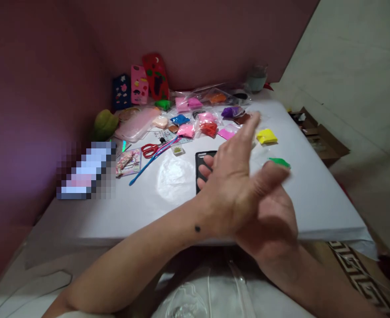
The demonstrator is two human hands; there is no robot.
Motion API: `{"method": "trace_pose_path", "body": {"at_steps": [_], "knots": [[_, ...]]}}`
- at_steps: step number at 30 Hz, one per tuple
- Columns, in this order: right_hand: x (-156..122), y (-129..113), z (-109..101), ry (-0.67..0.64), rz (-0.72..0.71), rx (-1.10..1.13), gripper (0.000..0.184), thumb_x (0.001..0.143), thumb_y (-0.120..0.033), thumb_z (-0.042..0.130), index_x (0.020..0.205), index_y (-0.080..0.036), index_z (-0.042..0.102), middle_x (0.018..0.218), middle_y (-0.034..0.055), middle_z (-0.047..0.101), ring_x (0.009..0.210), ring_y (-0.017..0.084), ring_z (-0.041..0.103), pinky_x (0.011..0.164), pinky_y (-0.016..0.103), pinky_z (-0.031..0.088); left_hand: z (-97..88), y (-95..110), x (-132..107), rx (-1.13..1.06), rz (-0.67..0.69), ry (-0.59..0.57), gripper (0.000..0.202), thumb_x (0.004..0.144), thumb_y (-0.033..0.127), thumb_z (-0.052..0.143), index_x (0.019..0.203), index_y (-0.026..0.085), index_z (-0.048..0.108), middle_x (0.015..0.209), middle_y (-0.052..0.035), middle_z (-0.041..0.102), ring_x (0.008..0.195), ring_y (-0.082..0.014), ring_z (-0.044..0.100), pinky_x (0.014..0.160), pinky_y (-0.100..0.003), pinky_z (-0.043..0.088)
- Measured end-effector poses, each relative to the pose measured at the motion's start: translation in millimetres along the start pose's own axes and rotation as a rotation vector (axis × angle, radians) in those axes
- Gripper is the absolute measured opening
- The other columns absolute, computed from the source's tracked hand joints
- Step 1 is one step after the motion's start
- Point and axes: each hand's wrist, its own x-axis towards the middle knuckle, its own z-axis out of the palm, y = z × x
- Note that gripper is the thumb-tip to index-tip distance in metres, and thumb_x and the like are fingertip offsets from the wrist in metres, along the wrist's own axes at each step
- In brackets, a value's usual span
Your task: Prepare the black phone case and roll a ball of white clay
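My left hand (231,185) lies across my right hand (276,221), its back toward me, fingers stretched out and thumb held apart. Beneath it my right hand is turned palm up, and its fingertips show past the left hand's edge. Whatever may lie between the two palms is hidden. Behind the hands, a black phone case (200,154) rests on the white table, mostly covered by them. A yellow packet (267,136) and a green packet (279,162) lie just beyond, to the right. There is a small dark spot on my left wrist.
Several coloured clay packets, including a blue one (180,119) and a purple one (231,111), cover the table's back. Red scissors (150,150), a blue tool (143,170) and a small clear box (177,149) lie left. Decorated phone cases (139,84) lean on the wall near a glass jar (257,79).
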Motion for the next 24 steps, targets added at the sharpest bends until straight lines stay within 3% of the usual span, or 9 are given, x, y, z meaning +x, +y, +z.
{"method": "trace_pose_path", "body": {"at_steps": [2, 4, 9, 14, 18, 21, 24], "knots": [[0, -2, -2, -0.001, 0.052, 0.043, 0.058, 0.093, -0.072, 0.034, 0.116, -0.029, 0.064, 0.133, 0.0029, 0.062, 0.132, 0.022, 0.052, 0.108, 0.041, 0.047, -4.6, -2, 1, -0.037, -0.073, 0.051, 0.075, 0.092, 0.076, 0.016, 0.153, 0.034, 0.028, 0.163, -0.0032, 0.031, 0.150, -0.0325, 0.029, 0.121, -0.057, 0.029], [0, -3, -4, -0.006, 0.063, 0.044, 0.059, 0.090, -0.076, 0.035, 0.117, -0.031, 0.063, 0.133, 0.0013, 0.062, 0.134, 0.023, 0.051, 0.109, 0.044, 0.047, -6.4, -4, 1, -0.002, -0.056, 0.100, 0.073, 0.093, 0.073, 0.018, 0.153, 0.034, 0.029, 0.162, -0.0035, 0.032, 0.150, -0.0330, 0.027, 0.122, -0.058, 0.024], [0, -2, -7, -0.097, -0.040, -0.066, 0.059, 0.093, -0.073, 0.032, 0.126, -0.034, 0.061, 0.135, 0.0005, 0.061, 0.136, 0.022, 0.050, 0.111, 0.047, 0.043, -0.5, -4, -2, 0.215, 0.116, 0.104, 0.079, 0.090, 0.077, 0.023, 0.151, 0.028, 0.032, 0.158, -0.0099, 0.036, 0.148, -0.0348, 0.027, 0.120, -0.060, 0.018], [-3, 2, -3, -0.117, -0.137, -0.136, 0.056, 0.096, -0.069, 0.030, 0.131, -0.037, 0.060, 0.131, 0.0001, 0.063, 0.142, 0.019, 0.042, 0.117, 0.047, 0.035, 7.2, 0, -4, 0.325, 0.086, 0.042, 0.088, 0.088, 0.080, 0.023, 0.149, 0.019, 0.038, 0.158, -0.0180, 0.034, 0.147, -0.0370, 0.028, 0.121, -0.060, 0.012], [-6, 2, -1, -0.152, -0.181, -0.094, 0.054, 0.098, -0.065, 0.027, 0.131, -0.037, 0.059, 0.132, -0.0015, 0.063, 0.143, 0.018, 0.041, 0.118, 0.046, 0.034, 9.4, 2, -4, 0.326, 0.112, 0.071, 0.090, 0.085, 0.083, 0.027, 0.148, 0.021, 0.042, 0.158, -0.0156, 0.036, 0.147, -0.0372, 0.028, 0.123, -0.059, 0.009], [-7, -2, 1, -0.164, -0.094, -0.046, 0.059, 0.097, -0.070, 0.025, 0.129, -0.034, 0.060, 0.135, -0.0006, 0.061, 0.142, 0.020, 0.042, 0.119, 0.047, 0.033, -1.4, 3, -2, 0.185, 0.053, 0.069, 0.083, 0.086, 0.083, 0.024, 0.149, 0.031, 0.039, 0.153, -0.0088, 0.044, 0.145, -0.0344, 0.035, 0.121, -0.059, 0.020], [-6, -8, 1, -0.110, -0.065, -0.008, 0.059, 0.094, -0.074, 0.028, 0.122, -0.034, 0.061, 0.138, -0.0007, 0.059, 0.141, 0.019, 0.043, 0.121, 0.044, 0.030, -21.7, 4, -2, 0.072, -0.050, 0.067, 0.066, 0.095, 0.070, 0.021, 0.150, 0.036, 0.035, 0.152, -0.0041, 0.046, 0.142, -0.0299, 0.041, 0.117, -0.055, 0.034]]}}
